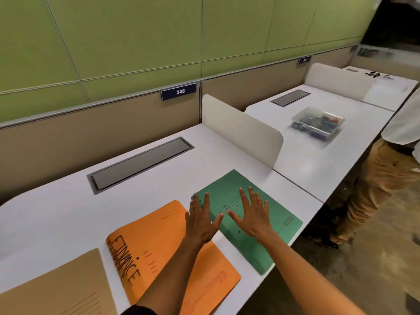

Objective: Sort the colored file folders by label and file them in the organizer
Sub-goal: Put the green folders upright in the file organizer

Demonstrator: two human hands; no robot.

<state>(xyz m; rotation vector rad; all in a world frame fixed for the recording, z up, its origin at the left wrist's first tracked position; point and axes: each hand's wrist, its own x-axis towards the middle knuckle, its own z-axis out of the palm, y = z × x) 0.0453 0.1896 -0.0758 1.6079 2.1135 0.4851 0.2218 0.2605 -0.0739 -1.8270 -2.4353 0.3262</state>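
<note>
We see both hands spread with straight fingers, gripping nothing: the left hand (201,220) lies over the near-left corner of the flat green cardboard file folder (261,226), and the right hand (252,214) lies over its middle, though we cannot tell whether the palms press it or hover just above. That green folder lies flat near the front edge of the white desk (68,214), just right of the orange cardboard folder marked FINANCE (159,244), with a plain tan folder (56,289) further left.

white desk (68,219): brown folder (56,289), orange folder (172,253), green folder (272,226) flat, side by side.
</note>
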